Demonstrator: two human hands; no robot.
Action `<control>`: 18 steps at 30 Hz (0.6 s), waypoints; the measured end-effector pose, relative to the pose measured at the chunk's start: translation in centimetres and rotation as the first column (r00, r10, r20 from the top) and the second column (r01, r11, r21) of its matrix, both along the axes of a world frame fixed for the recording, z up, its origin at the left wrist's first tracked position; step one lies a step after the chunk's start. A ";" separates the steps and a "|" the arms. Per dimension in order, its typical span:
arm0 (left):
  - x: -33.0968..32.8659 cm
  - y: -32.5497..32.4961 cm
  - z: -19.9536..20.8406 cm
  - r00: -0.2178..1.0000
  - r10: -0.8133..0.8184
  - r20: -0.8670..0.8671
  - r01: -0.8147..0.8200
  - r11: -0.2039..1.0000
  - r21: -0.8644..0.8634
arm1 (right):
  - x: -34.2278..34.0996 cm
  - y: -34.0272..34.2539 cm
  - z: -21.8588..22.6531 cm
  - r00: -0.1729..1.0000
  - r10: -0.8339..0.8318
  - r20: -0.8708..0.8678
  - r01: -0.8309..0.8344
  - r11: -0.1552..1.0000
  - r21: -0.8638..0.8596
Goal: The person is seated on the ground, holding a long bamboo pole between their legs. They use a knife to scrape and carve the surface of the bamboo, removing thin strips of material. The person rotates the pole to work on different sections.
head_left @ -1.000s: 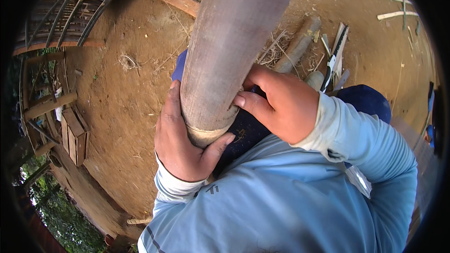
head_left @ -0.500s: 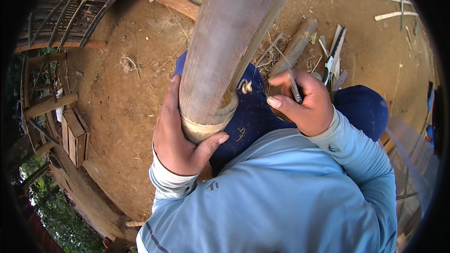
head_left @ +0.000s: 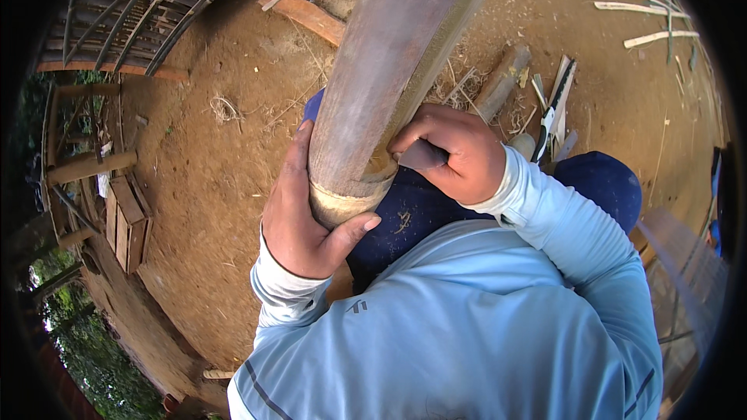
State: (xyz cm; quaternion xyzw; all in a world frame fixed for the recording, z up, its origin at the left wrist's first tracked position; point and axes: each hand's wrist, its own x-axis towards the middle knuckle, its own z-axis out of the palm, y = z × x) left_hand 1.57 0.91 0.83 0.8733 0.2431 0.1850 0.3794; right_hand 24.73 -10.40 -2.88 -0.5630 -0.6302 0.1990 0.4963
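A thick brown-grey bamboo tube point(head_left: 381, 54) slants up from my lap and runs out of view at the top. Near its lower end is an opening point(head_left: 379, 165) with a pale inner wall, above a lighter ring round the base. My left hand point(head_left: 305, 214) wraps the base from the left, thumb across the bottom end. At the tube's right edge, beside the opening, my right hand point(head_left: 467, 154) is closed on a thin, flat grey blade point(head_left: 424, 155). Its fingertips reach the tube's edge; the blade's far end is hidden.
A handsaw point(head_left: 551, 117) and a short bamboo piece point(head_left: 502, 82) lie on the dirt floor beyond my right knee. An orange-brown plank point(head_left: 307, 15) lies ahead. Slatted bamboo work point(head_left: 140, 12) stands far left, above a wooden crate point(head_left: 128, 222). Pale strips point(head_left: 661, 37) lie far right.
My right hand has moved left and up against the tube, turning the blade flat side to view. The curled shaving near the opening no longer shows. My left hand keeps its hold.
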 end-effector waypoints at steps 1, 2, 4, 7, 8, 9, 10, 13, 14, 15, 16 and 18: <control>0.0 0.0 -0.1 1.000 0.004 0.009 -0.004 1.000 -0.022 | -0.1 0.2 -0.2 1.000 0.002 -0.006 -0.002 1.000 0.016; -0.1 -0.1 -0.1 1.000 0.009 0.018 -0.008 0.999 -0.045 | -0.2 0.1 -0.2 1.000 0.002 -0.014 -0.002 1.000 -0.002; -0.2 0.0 -0.3 1.000 0.000 0.022 0.000 1.000 -0.027 | -0.4 -0.3 -0.1 1.000 0.001 -0.028 -0.002 0.999 -0.039; -0.1 0.2 -0.2 1.000 -0.020 0.018 0.020 1.000 0.004 | 0.0 -2.1 -0.6 0.986 -0.117 -0.116 0.093 0.976 -0.197; 0.0 0.3 -0.1 1.000 -0.028 0.014 0.027 1.000 0.015 | 0.4 -2.4 -0.6 0.974 -0.152 -0.168 0.119 0.974 -0.191; 0.0 0.3 -0.1 1.000 -0.026 0.017 0.026 1.000 0.009 | 0.9 -2.9 -0.7 0.971 -0.210 -0.114 0.168 0.940 -0.297; 0.0 0.3 0.0 1.000 -0.026 0.017 0.026 1.000 0.004 | 1.8 -3.4 -0.8 0.981 -0.192 0.034 0.190 0.903 -0.384; -0.1 0.4 -0.2 0.999 -0.027 0.021 0.027 1.000 -0.009 | 2.7 -3.3 -1.8 0.974 -0.152 0.167 0.191 0.949 -0.252; -0.1 0.4 -0.2 0.999 -0.029 0.023 0.029 0.999 -0.013 | 2.6 -3.3 -2.0 0.975 -0.151 0.161 0.174 0.975 -0.141; -0.1 0.4 -0.2 0.999 -0.027 0.021 0.027 0.999 -0.016 | 2.6 -3.7 -1.8 0.988 -0.132 0.080 0.147 0.960 -0.237; -0.1 0.4 -0.2 0.999 -0.024 0.021 0.025 1.000 -0.020 | 2.4 -4.1 -0.8 0.993 -0.120 -0.002 0.113 0.938 -0.329; -0.1 0.3 -0.2 1.000 -0.021 0.022 0.021 1.000 -0.020 | 2.0 -4.6 0.1 0.985 -0.086 -0.150 0.015 0.906 -0.423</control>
